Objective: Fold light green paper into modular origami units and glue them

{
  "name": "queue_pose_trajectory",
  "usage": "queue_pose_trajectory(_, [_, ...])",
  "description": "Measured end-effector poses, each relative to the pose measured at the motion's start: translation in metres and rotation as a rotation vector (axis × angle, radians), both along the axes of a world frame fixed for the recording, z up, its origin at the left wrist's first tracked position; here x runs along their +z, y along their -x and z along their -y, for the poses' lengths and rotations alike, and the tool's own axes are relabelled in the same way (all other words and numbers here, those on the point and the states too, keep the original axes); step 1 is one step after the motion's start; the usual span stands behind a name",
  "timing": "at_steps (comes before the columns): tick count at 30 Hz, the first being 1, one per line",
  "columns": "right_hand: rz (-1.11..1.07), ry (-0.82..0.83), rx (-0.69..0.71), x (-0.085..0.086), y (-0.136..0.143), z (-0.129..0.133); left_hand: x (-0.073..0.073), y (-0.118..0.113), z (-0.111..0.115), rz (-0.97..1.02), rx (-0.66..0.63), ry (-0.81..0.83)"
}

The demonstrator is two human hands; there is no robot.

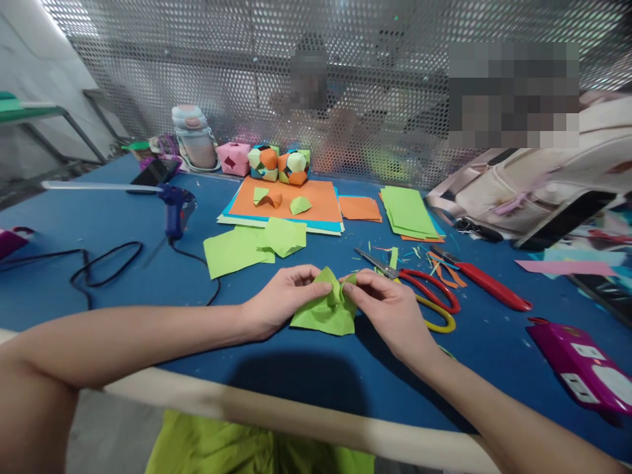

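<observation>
A creased sheet of green paper (323,319) is pinched between my two hands, just above the blue table. My left hand (291,289) grips its upper left part, with the thumb lying on the front. On the other side, my right hand (388,306) pinches the upper right corner, where the paper curls up. Several flat green sheets (232,253) lie behind my left hand. Red-handled scissors (424,283) and yellow-handled scissors (444,322) rest just beyond my right hand, partly overlapping.
A blue glue gun (172,210) with its cord stands at left. Orange paper (316,197) tops a stack behind, near folded paper cubes (264,163). A red cutter (496,286), a magenta power strip (582,368) and a pale backpack (543,171) are on the right.
</observation>
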State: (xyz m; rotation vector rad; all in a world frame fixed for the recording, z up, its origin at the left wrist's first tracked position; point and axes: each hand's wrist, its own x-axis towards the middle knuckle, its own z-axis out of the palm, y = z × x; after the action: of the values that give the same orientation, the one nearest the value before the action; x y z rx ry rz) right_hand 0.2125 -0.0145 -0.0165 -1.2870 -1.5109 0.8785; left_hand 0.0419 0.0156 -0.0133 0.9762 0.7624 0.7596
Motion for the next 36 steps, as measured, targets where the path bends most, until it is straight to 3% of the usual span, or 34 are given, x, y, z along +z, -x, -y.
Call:
queue_pose_trajectory(8, [-0.112,0.111,-0.046,0.005,0.003,0.001,0.006,-0.001,0.006,-0.002,0.003,0.03])
queue_pose_trajectory(13, [-0.085,0.118,0.032,0.005,0.003,0.002,0.01,-0.002,0.007,0.003,0.06,0.059])
queue_pose_trajectory(20, [-0.049,0.256,0.103,0.001,0.004,0.004,0.008,0.0,0.004,0.014,0.145,0.029])
queue_pose_trajectory(36, [0.029,0.29,0.07,0.004,0.01,0.003,0.002,0.0,0.005,0.015,0.102,-0.01])
